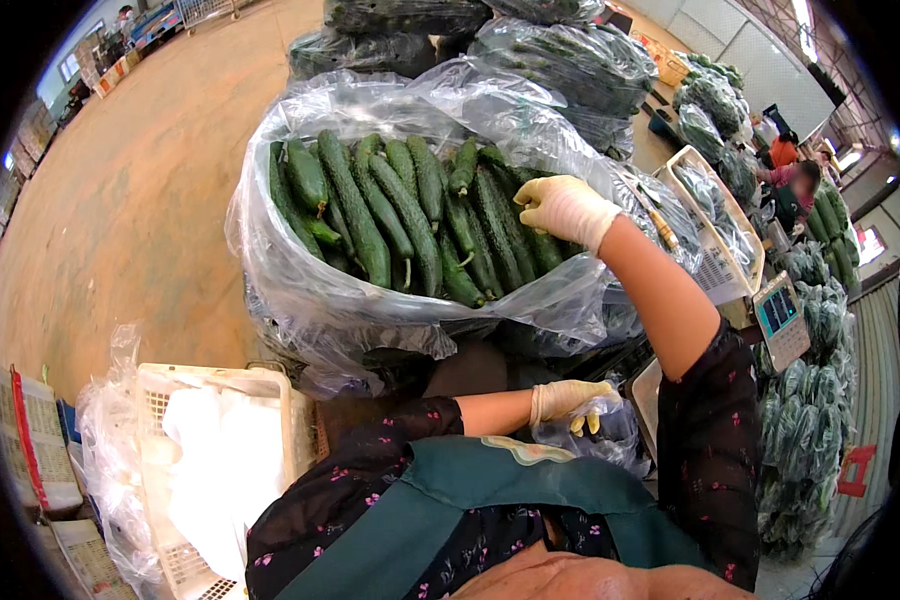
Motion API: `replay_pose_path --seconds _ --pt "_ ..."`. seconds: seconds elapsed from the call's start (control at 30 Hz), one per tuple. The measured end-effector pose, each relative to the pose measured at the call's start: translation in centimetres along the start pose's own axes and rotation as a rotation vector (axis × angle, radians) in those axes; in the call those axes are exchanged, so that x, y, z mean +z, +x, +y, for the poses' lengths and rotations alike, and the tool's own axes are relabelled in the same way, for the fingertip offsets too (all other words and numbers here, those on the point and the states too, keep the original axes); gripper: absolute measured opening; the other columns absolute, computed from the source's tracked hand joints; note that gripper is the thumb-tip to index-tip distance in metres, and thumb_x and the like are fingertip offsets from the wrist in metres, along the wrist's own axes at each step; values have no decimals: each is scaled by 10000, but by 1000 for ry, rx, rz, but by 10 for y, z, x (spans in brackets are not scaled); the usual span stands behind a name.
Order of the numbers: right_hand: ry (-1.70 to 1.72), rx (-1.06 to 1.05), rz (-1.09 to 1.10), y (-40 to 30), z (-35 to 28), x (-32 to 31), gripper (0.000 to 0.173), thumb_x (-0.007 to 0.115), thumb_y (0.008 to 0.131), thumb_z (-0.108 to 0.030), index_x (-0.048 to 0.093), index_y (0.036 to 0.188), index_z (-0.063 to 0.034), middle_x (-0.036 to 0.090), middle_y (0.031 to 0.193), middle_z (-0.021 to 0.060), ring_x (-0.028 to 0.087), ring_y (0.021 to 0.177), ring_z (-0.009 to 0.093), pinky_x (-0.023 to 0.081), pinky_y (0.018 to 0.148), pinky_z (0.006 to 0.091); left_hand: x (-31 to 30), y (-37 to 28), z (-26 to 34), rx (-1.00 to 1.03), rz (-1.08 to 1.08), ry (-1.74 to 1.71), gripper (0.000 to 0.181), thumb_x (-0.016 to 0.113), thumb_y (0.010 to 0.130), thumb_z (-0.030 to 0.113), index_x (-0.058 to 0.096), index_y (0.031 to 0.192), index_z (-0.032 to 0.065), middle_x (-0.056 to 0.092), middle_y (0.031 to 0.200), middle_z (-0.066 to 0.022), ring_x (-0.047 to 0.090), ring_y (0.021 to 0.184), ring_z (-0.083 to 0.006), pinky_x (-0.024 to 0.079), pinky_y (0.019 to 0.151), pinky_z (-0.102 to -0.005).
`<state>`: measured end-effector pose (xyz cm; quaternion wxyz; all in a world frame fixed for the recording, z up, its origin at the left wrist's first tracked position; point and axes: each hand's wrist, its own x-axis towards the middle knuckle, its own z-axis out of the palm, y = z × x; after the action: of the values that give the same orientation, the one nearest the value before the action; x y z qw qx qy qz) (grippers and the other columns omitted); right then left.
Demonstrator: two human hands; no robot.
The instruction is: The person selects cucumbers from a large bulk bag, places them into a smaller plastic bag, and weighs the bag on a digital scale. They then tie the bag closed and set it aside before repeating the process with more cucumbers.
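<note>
A large clear plastic liner bag (300, 289) lies open in front of me, filled with dark green cucumbers (405, 199). Over the cucumbers at its right end is my right hand (566, 208), in a pale glove, with bent fingers touching them; whether it grips one is hidden. My left hand (570, 401), gloved too, is low in front of my apron. It holds a small clear plastic bag (596, 435), whose contents I cannot make out.
Behind are stacked filled bags (562, 60). A white crate (296, 405) holding white sheets stands at the left. On the right are a digital scale display (780, 319), a crate of plastic bags (720, 217), piled bagged cucumbers (802, 435) and another person (795, 187).
</note>
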<state>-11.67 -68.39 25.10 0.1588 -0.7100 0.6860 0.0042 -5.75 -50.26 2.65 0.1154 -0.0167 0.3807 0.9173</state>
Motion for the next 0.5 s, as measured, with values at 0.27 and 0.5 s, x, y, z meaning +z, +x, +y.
replay_pose_path --seconds 0.27,0.5 --pt "-440 -84 -464 -48 -5 10 337 686 765 -302 720 1002 -65 709 898 188 682 875 370 534 792 440 -3 -1 -6 -6 48 -63 477 443 1027 455 578 1265 64 644 720 -153 565 448 -198 455 376 -263" --pt "-419 51 -510 -51 -5 -8 369 676 799 -357 715 963 -29 706 866 195 688 867 378 544 791 454 -3 7 -18 -39 -1 -128 420 496 998 414 586 1196 55 666 756 -153 597 497 -194 488 420 -277"
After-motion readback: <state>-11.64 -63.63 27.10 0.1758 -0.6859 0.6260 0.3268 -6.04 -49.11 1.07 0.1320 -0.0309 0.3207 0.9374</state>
